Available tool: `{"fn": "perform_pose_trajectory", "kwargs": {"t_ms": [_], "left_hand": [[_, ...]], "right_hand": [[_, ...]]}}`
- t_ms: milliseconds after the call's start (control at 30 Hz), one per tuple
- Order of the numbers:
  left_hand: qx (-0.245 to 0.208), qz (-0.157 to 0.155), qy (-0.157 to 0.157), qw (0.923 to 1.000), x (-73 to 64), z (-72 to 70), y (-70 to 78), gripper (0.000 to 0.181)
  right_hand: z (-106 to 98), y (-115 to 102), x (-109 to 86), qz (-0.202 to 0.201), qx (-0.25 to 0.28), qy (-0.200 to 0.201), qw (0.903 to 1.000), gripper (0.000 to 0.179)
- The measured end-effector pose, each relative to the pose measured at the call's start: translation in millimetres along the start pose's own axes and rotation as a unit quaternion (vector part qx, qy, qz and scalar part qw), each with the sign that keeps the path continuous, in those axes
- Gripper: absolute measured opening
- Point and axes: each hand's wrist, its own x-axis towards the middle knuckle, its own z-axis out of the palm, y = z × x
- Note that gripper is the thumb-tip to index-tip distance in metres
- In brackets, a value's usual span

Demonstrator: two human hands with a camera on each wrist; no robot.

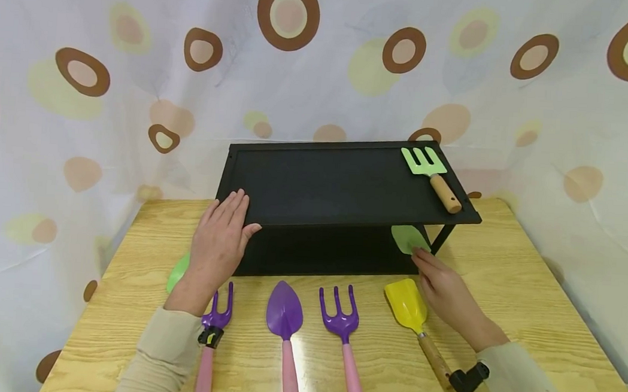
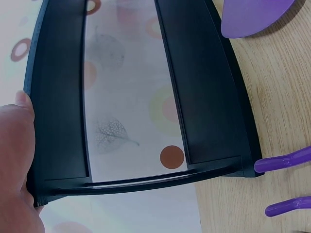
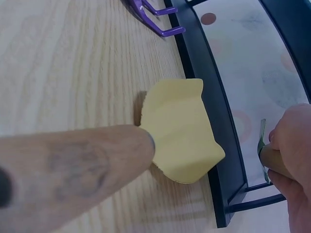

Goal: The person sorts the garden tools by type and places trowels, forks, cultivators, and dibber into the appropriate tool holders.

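Note:
A two-tier black shelf rack [image 1: 314, 187] stands at the back of the table. My left hand [image 1: 218, 241] rests on the left front corner of its top tier with fingers straight. At the rack's right end my right hand [image 1: 448, 291] grips a green trowel [image 1: 408, 239] by its wooden handle [image 3: 276, 160]. The trowel's blade is between the two tiers, below the top one; most of the handle is hidden by the hand. On the top tier, at the right, lies a green hand fork [image 1: 424, 162] with a wooden handle.
Along the rack's front lie a purple fork [image 1: 217, 317], a purple trowel [image 1: 285, 314], another purple fork [image 1: 341, 320] and a yellow shovel [image 1: 407, 303], which lies under my right forearm. Part of a green tool [image 1: 178, 271] shows beside my left wrist. A patterned curtain [image 1: 320, 100] hangs behind.

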Motion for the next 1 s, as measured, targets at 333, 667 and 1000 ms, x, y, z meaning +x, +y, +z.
{"fn": "perform_pose_trajectory", "kwargs": {"t_ms": [333, 667, 1000], "left_hand": [[0.007, -0.005, -0.012, 0.9999, 0.0, -1.0, 0.4, 0.063], [0.007, -0.005, -0.011, 0.9999, 0.4, -0.8, -0.4, 0.063], [0.005, -0.008, -0.015, 0.9998, 0.8, -0.5, -0.4, 0.063]], "right_hand": [[10, 11, 22.8, 0.009, -0.017, -0.036, 0.9992, 0.031], [25, 27, 40.6, 0.041, -0.016, -0.087, 0.9952, 0.031], [39, 35, 49.8, 0.061, -0.029, -0.107, 0.9920, 0.032]]}}
